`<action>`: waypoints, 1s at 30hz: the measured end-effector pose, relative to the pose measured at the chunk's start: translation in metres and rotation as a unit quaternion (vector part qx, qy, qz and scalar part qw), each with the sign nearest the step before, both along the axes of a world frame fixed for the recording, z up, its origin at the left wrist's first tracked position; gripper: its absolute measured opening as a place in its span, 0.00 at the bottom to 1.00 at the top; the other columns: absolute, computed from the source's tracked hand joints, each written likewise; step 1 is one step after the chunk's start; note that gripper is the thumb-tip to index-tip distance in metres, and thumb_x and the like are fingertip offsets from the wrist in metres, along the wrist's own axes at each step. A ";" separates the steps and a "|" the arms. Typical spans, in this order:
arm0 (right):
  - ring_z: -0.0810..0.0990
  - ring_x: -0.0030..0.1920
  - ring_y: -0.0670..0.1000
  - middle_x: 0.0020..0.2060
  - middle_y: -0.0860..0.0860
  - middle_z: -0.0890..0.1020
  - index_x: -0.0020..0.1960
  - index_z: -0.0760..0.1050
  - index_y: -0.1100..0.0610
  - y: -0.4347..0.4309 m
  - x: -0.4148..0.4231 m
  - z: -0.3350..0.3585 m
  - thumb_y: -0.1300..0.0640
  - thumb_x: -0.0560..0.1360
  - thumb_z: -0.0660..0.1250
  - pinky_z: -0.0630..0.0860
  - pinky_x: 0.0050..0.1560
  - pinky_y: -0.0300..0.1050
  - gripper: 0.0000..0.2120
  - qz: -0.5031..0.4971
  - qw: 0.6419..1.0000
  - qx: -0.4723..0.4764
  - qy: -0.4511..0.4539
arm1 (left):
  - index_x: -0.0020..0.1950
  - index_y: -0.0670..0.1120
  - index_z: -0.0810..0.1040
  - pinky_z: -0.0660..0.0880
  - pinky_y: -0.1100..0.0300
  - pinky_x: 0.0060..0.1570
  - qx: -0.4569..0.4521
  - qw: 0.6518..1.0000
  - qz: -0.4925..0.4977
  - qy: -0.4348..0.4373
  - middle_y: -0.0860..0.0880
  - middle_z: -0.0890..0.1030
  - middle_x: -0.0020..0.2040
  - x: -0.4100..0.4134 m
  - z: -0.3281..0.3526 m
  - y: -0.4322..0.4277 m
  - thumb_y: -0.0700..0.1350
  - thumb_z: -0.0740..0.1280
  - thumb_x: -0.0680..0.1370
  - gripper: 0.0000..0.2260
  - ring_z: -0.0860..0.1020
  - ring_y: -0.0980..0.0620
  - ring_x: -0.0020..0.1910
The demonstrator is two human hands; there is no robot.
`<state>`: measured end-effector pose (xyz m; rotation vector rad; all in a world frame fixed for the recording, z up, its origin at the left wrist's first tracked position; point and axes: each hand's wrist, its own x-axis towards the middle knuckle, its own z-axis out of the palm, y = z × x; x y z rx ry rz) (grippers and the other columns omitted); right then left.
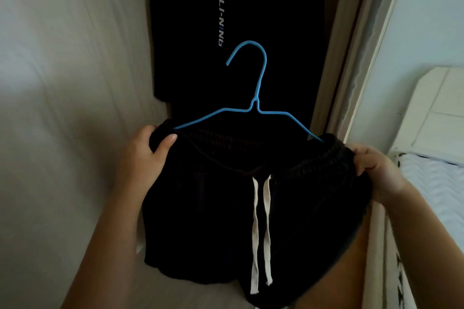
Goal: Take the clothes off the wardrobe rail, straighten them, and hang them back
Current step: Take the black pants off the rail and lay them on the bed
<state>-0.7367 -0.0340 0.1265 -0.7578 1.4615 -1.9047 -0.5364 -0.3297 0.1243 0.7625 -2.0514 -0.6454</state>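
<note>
The head camera looks down at two bare hands holding up a pair of black shorts [226, 208]. The left hand [145, 155] grips the left end of the stretchy waistband. Its thumb lies on top of the cloth and its fingers [165, 142] are curled tight around the band. The right hand [376, 170] grips the right end of the waistband, and its fingers are bunched into the cloth too. The waistband is pulled out between the two hands.

A blue hanger [253, 108] sits in the shorts. Both of its thin arms go down inside the waistband, one at each end, close to each hand. Its hook stands up above the shorts and curls to the left. It is not on any rail that can be seen.

Two white strings [261, 221] hang down from the middle of the waistband, side by side.

Behind the shorts hangs a black T-shirt [251, 20] with pale letters running down it. It is in the wardrobe, next to a light wall [62, 57]. On the right there is a white bed [439, 183] with a striped cover.
</note>
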 end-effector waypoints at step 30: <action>0.75 0.35 0.49 0.35 0.52 0.78 0.40 0.74 0.50 0.366 0.351 -0.131 0.67 0.73 0.61 0.72 0.37 0.43 0.13 -0.574 0.685 0.446 -0.046 | 0.39 0.45 0.74 0.67 0.58 0.33 0.027 0.817 -0.557 -0.148 0.55 0.75 0.31 -0.028 -0.130 0.362 0.54 0.69 0.71 0.13 0.73 0.52 0.34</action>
